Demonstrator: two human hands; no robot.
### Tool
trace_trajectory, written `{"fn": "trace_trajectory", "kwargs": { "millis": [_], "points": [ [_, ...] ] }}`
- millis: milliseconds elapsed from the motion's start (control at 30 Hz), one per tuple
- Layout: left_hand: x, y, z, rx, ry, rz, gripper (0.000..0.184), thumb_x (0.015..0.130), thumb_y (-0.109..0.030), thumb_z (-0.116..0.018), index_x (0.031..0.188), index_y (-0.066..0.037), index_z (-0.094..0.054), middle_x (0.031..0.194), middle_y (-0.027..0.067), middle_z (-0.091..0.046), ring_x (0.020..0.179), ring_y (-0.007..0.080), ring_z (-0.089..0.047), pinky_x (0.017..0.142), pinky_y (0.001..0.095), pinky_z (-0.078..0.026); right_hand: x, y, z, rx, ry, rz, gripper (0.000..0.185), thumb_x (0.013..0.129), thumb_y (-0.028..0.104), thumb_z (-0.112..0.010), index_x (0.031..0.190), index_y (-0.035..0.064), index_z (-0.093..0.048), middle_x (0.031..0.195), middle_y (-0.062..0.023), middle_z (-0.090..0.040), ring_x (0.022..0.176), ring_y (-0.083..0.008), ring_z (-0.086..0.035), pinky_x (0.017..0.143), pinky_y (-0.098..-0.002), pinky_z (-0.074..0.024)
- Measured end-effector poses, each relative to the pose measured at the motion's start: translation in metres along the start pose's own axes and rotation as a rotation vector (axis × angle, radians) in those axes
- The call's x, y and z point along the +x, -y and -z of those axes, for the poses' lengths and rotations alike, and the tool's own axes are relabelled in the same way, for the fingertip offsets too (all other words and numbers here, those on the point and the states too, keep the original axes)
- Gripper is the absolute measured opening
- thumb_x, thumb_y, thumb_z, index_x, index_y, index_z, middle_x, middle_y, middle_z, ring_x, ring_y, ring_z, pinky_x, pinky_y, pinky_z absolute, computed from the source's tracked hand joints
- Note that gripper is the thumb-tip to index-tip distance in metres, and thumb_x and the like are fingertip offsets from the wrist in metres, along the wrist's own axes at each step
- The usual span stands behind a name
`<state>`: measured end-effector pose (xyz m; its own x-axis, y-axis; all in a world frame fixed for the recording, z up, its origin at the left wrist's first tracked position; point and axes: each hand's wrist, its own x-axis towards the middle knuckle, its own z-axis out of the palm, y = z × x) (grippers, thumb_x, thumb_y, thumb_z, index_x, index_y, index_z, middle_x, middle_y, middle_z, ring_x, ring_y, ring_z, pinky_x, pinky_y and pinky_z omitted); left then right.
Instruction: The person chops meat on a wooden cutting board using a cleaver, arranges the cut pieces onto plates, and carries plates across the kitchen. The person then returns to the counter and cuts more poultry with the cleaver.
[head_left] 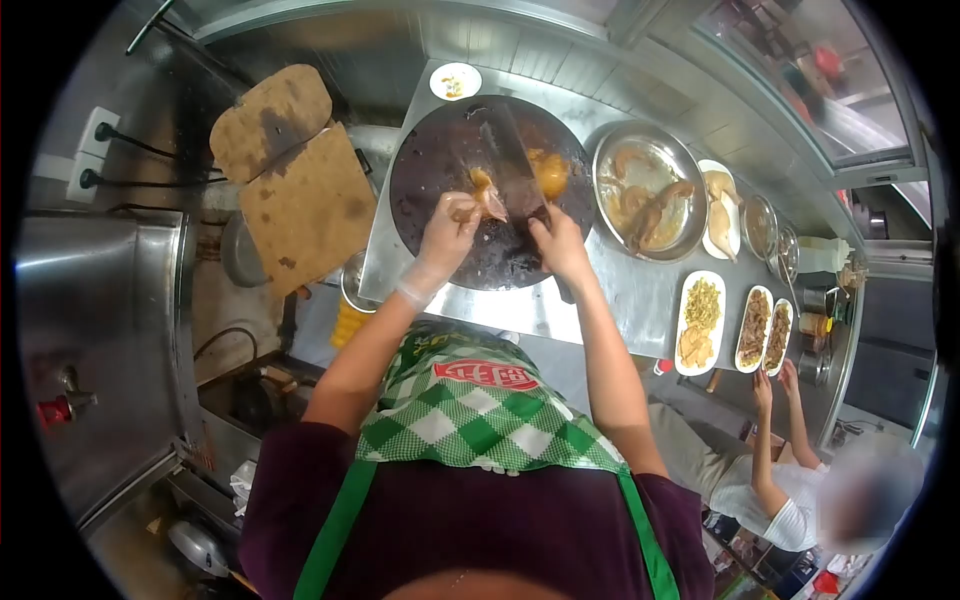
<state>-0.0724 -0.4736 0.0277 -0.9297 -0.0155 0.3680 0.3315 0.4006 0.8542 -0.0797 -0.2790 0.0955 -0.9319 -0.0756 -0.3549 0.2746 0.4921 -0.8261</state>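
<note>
A round dark chopping board [430, 150] lies on the steel counter before me. My left hand [450, 232], in a clear plastic glove, is closed on a piece of cooked poultry [487, 196] with yellowish skin and pale pink flesh. My right hand [560, 240] grips a broad cleaver [512, 150], whose blade points away from me over the board, close beside the piece. Right of the blade sits a larger yellow-skinned piece of poultry [549, 173], partly hidden by it. Small scraps dot the board.
A small white dish [455, 81] stands behind the board. To the right are a steel basin [610, 217] holding meat, a white plate with poultry [719, 212] and several oval dishes [686, 365] of food. A co-worker's hands [775, 385] touch two dishes. Cardboard [305, 205] lies left.
</note>
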Motion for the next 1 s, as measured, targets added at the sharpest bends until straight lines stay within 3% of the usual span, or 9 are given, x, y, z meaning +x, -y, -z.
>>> {"fn": "trace_trajectory", "kwargs": {
  "millis": [100, 200, 300, 467, 567, 733, 833, 867, 1000],
  "points": [
    [-0.009, 0.002, 0.003, -0.067, -0.144, 0.032, 0.01, 0.087, -0.011, -0.059, 0.089, -0.002, -0.056, 0.096, 0.01, -0.053, 0.087, 0.0249, -0.056, 0.077, 0.032, -0.045, 0.007, -0.024, 0.004, 0.335, 0.082, -0.004, 0.019, 0.09, 0.016, -0.053, 0.096, -0.0016, -0.054, 0.053, -0.0039, -0.049, 0.037, -0.0122, -0.047, 0.033, -0.0262, -0.0354],
    [-0.023, 0.01, 0.009, -0.141, -0.248, 0.096, 0.012, 0.088, -0.012, -0.059, 0.096, -0.003, -0.059, 0.098, 0.0057, -0.056, 0.087, 0.0166, -0.055, 0.08, 0.0282, -0.045, -0.014, -0.02, 0.002, 0.12, -0.064, 0.09, 0.019, 0.089, 0.017, -0.053, 0.095, -0.0002, -0.054, 0.054, -0.0039, -0.049, 0.038, -0.0116, -0.047, 0.035, -0.0275, -0.0356],
    [-0.038, 0.006, 0.021, -0.572, -0.29, 0.629, 0.017, 0.089, -0.013, -0.058, 0.104, -0.004, -0.059, 0.096, 0.005, -0.057, 0.087, 0.0139, -0.056, 0.08, 0.0259, -0.045, -0.031, -0.013, 0.006, -0.105, -0.179, 0.105, 0.02, 0.089, 0.019, -0.054, 0.095, 0.0007, -0.054, 0.054, -0.0068, -0.05, 0.04, -0.0125, -0.048, 0.039, -0.0306, -0.0378],
    [-0.026, 0.014, 0.052, -0.495, -0.019, 0.938, 0.026, 0.09, -0.022, -0.051, 0.111, -0.006, -0.056, 0.086, 0.0026, -0.06, 0.07, 0.0108, -0.057, 0.068, 0.0244, -0.049, -0.038, -0.012, -0.007, -0.454, -0.15, 0.097, 0.023, 0.087, 0.024, -0.053, 0.091, 0.0018, -0.05, 0.071, -0.0261, -0.06, 0.073, -0.0452, -0.059, 0.068, -0.0521, -0.0452],
    [0.014, 0.004, 0.061, -0.388, 0.434, 1.076, 0.028, 0.091, -0.028, -0.049, 0.11, -0.008, -0.056, 0.079, 0.0003, -0.058, 0.063, 0.0079, -0.052, 0.063, 0.0222, -0.046, -0.039, -0.007, -0.009, -0.455, -0.15, 0.096, 0.022, 0.087, 0.024, -0.054, 0.09, 0.002, -0.05, 0.07, -0.0271, -0.059, 0.072, -0.0457, -0.058, 0.068, -0.0522, -0.0453],
    [0.034, 0.02, 0.05, -0.248, 0.593, 0.992, 0.033, 0.092, -0.032, -0.048, 0.11, -0.006, -0.056, 0.078, 0.0001, -0.058, 0.062, 0.0083, -0.05, 0.057, 0.0244, -0.041, -0.044, -0.015, -0.006, -0.382, -0.171, 0.094, 0.023, 0.086, 0.023, -0.057, 0.087, 0.0012, -0.05, 0.065, -0.0251, -0.058, 0.066, -0.0423, -0.059, 0.062, -0.048, -0.0453],
    [0.044, 0.023, 0.046, -0.043, 0.335, 0.399, 0.033, 0.094, -0.028, -0.046, 0.115, -0.003, -0.053, 0.091, 0.0074, -0.064, 0.076, 0.0186, -0.061, 0.064, 0.0302, -0.047, -0.065, -0.031, 0.0, 0.005, -0.147, -0.013, 0.023, 0.086, 0.022, -0.058, 0.084, 0.0004, -0.051, 0.056, -0.0191, -0.054, 0.051, -0.0304, -0.055, 0.051, -0.0388, -0.0431],
    [0.054, 0.025, 0.043, 0.228, 0.208, 0.258, 0.032, 0.093, -0.023, -0.048, 0.118, -0.005, -0.053, 0.104, 0.0133, -0.063, 0.096, 0.0272, -0.061, 0.074, 0.0358, -0.048, -0.077, -0.034, 0.002, 0.117, -0.178, -0.031, 0.021, 0.086, 0.02, -0.06, 0.081, 0.0009, -0.051, 0.051, -0.008, -0.048, 0.043, -0.0153, -0.046, 0.043, -0.0292, -0.0366],
    [0.095, -0.013, 0.034, 0.555, 0.222, -0.083, 0.033, 0.086, -0.018, -0.055, 0.117, -0.009, -0.056, 0.101, 0.014, -0.06, 0.094, 0.0293, -0.057, 0.081, 0.0409, -0.045, -0.111, -0.052, 0.014, 0.256, -0.281, -0.084, 0.018, 0.087, 0.017, -0.059, 0.081, 0.0023, -0.052, 0.053, -0.0005, -0.047, 0.041, -0.0084, -0.044, 0.04, -0.0249, -0.0347]
  ]
}}
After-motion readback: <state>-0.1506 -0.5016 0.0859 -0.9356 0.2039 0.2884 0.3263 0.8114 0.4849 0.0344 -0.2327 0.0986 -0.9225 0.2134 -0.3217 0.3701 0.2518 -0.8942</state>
